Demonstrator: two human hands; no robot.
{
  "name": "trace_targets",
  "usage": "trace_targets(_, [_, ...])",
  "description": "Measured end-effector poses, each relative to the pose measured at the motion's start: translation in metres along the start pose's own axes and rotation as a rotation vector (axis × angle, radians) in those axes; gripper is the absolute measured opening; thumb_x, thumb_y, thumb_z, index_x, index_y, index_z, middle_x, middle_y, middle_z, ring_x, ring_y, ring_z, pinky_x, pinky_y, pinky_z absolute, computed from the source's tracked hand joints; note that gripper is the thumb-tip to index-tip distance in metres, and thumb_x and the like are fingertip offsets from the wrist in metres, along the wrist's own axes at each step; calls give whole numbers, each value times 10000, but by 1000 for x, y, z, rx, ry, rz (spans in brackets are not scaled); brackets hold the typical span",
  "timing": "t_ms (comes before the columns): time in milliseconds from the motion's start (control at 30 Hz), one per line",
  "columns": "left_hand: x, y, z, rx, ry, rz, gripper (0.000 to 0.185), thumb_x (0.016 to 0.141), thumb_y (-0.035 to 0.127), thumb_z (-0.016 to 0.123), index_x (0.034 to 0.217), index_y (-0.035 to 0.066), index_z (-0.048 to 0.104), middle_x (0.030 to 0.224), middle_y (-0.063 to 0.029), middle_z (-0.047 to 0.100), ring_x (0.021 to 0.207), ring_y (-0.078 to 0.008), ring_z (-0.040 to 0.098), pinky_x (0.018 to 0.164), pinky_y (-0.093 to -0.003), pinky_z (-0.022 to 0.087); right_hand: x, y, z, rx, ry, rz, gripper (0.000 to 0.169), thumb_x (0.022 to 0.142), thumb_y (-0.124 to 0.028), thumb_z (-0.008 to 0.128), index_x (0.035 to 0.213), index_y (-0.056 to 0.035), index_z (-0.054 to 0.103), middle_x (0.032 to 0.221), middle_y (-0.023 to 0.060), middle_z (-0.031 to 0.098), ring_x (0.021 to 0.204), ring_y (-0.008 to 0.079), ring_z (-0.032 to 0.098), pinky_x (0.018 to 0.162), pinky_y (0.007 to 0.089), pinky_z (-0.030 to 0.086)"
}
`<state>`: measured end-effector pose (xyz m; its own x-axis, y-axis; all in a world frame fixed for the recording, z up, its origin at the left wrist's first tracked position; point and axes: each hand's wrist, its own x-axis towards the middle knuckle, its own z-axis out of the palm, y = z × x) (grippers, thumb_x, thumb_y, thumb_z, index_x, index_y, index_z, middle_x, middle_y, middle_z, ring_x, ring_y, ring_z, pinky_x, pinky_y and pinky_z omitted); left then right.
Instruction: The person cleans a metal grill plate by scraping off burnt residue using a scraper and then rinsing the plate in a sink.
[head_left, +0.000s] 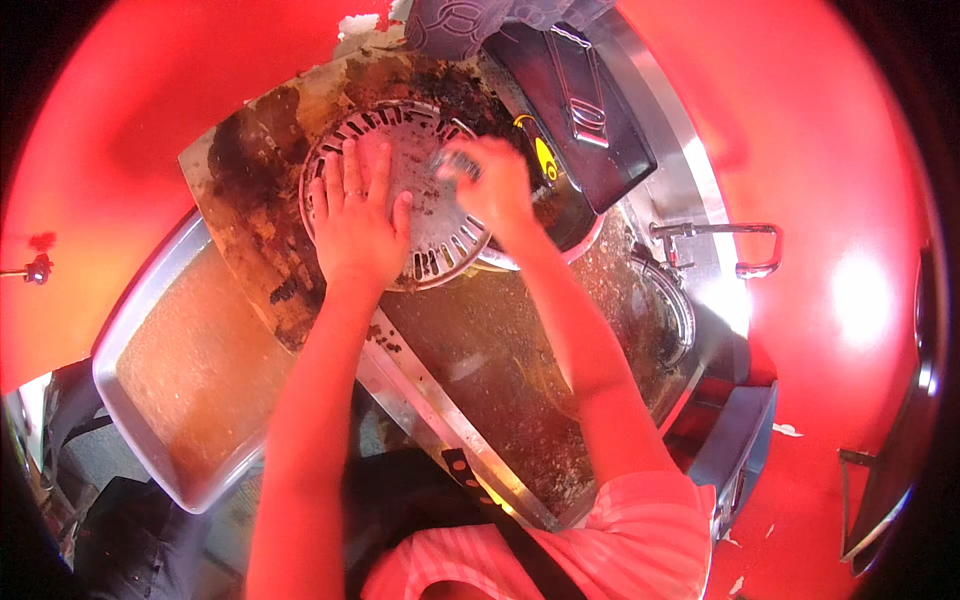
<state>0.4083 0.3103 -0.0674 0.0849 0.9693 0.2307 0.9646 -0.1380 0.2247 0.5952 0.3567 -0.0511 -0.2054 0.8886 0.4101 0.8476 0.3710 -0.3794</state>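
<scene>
A round metal plate with slots around its rim lies on a heavily stained board. My left hand rests flat on its left part, fingers spread. Over the right part, my right hand is closed on a small dark and silvery thing, blurred and partly hidden by the fingers; it looks like a scouring pad. Dark residue spots the plate and the board. Partly beneath the plate's right side sits a round pan or lid, and a black item with a yellow mark lies beside it.
Behind on the right are a black tray with a wire handle and a metal tap. Brownish water fills a sink below the plate and a large basin on the left. A blue-grey container stands at the right.
</scene>
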Motion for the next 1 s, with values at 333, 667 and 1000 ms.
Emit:
trace_targets(333, [0, 1, 2, -60, -2, 16, 633, 996, 435, 340, 1549, 159, 204, 1593, -151, 213, 1463, -355, 204, 1194, -479, 140, 47, 0, 9, 13, -2, 287, 226, 731, -213, 779, 928, -110, 738, 899, 159, 682, 899, 363, 642, 803, 439, 511])
trace_targets(667, [-2, 5, 5, -87, -1, 24, 687, 982, 441, 360, 1553, 112, 164, 1593, -162, 207, 1465, -350, 199, 1193, -476, 138, 43, -4, 11, -79, 6, 299, 271, 733, -262, 795, 952, -112, 745, 911, 165, 703, 859, 374, 666, 763, 424, 524])
trace_targets(1000, [2, 0, 2, -65, -23, -17, 689, 964, 442, 382, 1554, 146, 185, 1601, -144, 201, 1471, -351, 186, 1193, -482, 130, -78, -49, -25, 155, 265, 451, 332, 749, -262, 804, 1009, -76, 711, 938, 155, 705, 875, 352, 675, 777, 403, 541])
